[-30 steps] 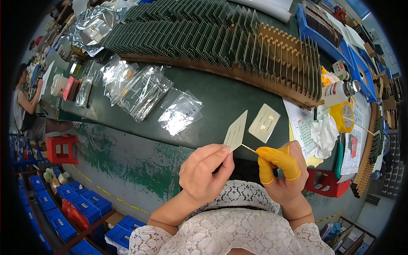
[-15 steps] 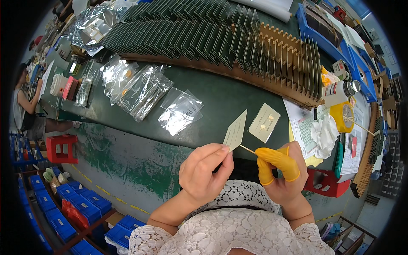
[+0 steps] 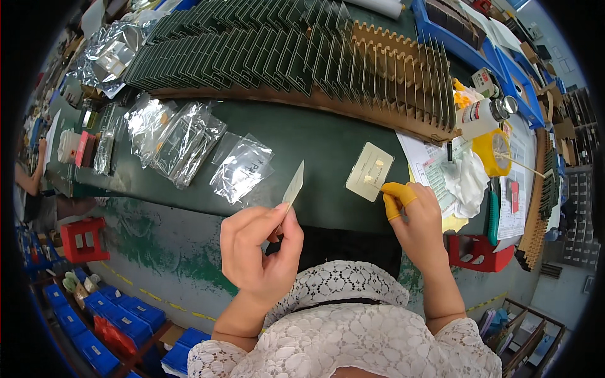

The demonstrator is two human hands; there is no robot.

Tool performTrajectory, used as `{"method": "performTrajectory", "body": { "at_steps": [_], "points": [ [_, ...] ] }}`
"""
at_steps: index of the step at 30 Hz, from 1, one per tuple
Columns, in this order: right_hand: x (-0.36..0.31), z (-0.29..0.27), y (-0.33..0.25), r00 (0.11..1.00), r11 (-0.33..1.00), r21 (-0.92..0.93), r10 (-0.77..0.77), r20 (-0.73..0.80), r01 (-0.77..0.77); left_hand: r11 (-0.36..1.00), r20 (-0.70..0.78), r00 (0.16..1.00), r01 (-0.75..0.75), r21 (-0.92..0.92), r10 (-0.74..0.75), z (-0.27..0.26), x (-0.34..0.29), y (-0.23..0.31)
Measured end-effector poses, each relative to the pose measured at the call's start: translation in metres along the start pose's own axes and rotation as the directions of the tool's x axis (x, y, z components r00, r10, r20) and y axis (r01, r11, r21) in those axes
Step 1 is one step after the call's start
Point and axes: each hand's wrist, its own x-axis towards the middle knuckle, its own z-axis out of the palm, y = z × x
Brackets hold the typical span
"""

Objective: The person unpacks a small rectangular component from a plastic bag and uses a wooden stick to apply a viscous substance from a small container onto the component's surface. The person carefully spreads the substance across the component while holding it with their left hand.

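My left hand [image 3: 259, 247] pinches a thin pale-green board [image 3: 294, 184] by its lower edge and holds it up, nearly edge-on, above the front of the table. Yellow finger cots cover the thumb and forefinger of my right hand [image 3: 416, 217], which are closed on a thin wooden stick [image 3: 376, 187]. The stick reaches over the lower right part of a pale card [image 3: 362, 171] lying flat on the green table [image 3: 321, 151]. Small shiny pieces [image 3: 379, 165] rest on that card. The far end of the stick is too small to make out.
Brown slotted racks [image 3: 283, 101] filled with upright green circuit boards span the back. Clear plastic bags [image 3: 242, 170] lie to the left. At right are a white bottle [image 3: 474, 120], a yellow container [image 3: 491, 153], crumpled white tissue [image 3: 467, 186] and a green brush [image 3: 493, 214].
My left hand has drawn left with the board, which has turned more edge-on. My right hand has moved the stick away from that board to the card on the table. The view has shifted.
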Motion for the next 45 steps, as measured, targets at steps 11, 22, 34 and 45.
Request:
{"method": "performTrajectory", "body": {
  "at_steps": [11, 22, 34, 45],
  "points": [
    [-0.002, 0.006, 0.006, 0.999, 0.999, -0.005, 0.039, 0.016, -0.038, 0.996, 0.062, 0.997, -0.046, 0.071, 0.042, 0.001, -0.001, 0.004],
    [0.009, -0.022, -0.040, 0.979, 0.942, 0.327, -0.002, -0.202, 0.069, 0.978, 0.104, 0.977, -0.196, 0.069, 0.188, 0.002, 0.002, 0.006],
    [0.017, -0.018, -0.053, 0.953, 0.945, 0.225, -0.180, -0.244, 0.236, 0.987, 0.121, 0.980, -0.162, 0.017, 0.159, -0.002, 0.001, 0.011],
    [0.019, -0.017, -0.054, 0.956, 0.945, 0.222, -0.189, -0.225, 0.239, 0.988, 0.118, 0.982, -0.152, 0.010, 0.150, -0.001, 0.001, 0.009]
  ]
}}
